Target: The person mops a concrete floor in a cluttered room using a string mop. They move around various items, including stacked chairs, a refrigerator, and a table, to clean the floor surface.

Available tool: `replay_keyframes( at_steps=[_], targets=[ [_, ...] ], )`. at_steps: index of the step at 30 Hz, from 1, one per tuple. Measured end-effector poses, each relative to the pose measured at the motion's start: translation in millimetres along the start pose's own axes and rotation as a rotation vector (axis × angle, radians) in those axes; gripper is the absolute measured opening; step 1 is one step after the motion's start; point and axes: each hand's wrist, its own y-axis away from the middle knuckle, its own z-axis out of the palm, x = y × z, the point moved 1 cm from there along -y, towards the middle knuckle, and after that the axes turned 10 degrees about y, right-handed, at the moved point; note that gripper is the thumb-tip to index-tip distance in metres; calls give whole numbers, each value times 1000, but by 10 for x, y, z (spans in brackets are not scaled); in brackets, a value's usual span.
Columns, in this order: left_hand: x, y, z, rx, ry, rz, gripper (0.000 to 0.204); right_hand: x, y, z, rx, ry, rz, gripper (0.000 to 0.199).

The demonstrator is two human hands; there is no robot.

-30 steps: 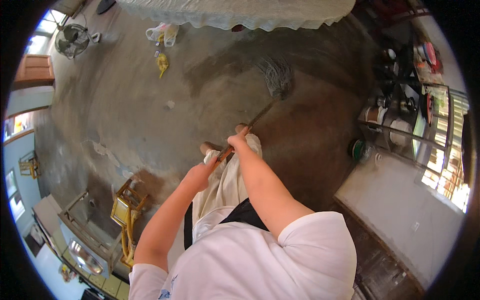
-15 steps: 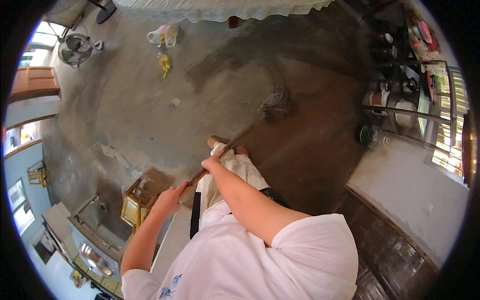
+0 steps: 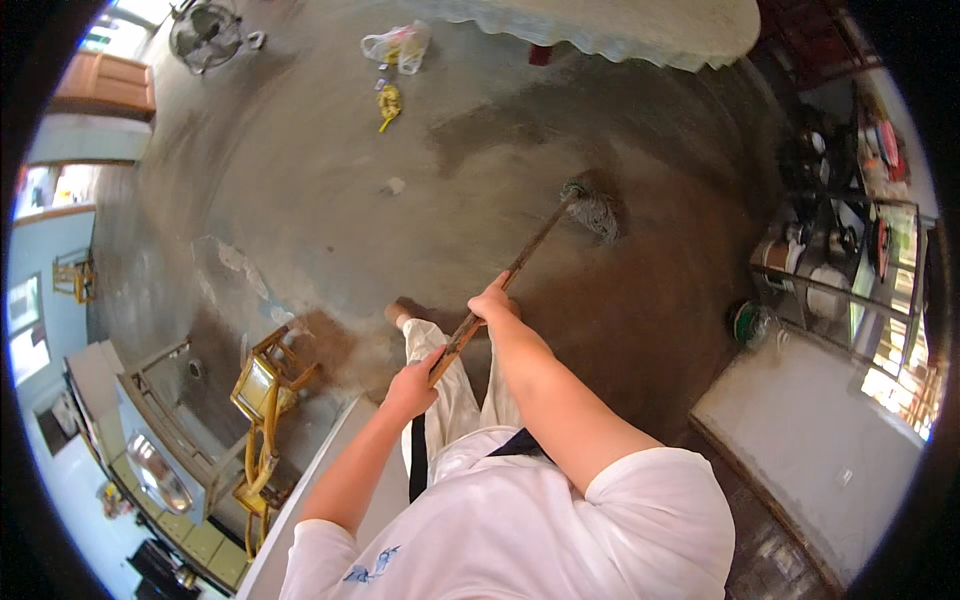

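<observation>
A mop with a long wooden handle (image 3: 540,237) slants across in front of me, away to the right. My left hand (image 3: 412,388) is closed round the upper end of the handle, close to my body. Further down, my right hand (image 3: 492,299) is wrapped round the same handle. The grey stringy mop head (image 3: 600,217) rests on the concrete floor (image 3: 480,140), its strands bunched to the right of the handle's end. Beneath it the floor looks darker and browner than on the left.
Yellow wooden chairs (image 3: 262,390) stand close on my left. Ahead lie a white plastic bag (image 3: 405,48) and a yellow bag (image 3: 389,102). A fan (image 3: 205,38) stands far left, a cloth-covered table (image 3: 650,30) ahead. On the right are a metal rack (image 3: 835,290) and a large bottle (image 3: 750,322).
My view has turned, and both hands with the handle sit further right. The mop strands, fanned out ahead before, now bunch to the right. My left foot has stepped out to the left.
</observation>
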Motion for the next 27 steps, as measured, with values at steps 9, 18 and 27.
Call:
replay_keyframes(
  at_steps=[9,18,27],
  targets=[
    [-1335,413,-810,144,317,-62,75,-1299,-10,1247,100,246,-138,99],
    [-2682,1340,-1191,430,733,-117,75,-2630,826,2828,16,510,-353,97],
    [-3013,2178,-1084,596,924,-418,74,-2816,1450,4135,-106,726,-514,95]
  ],
)
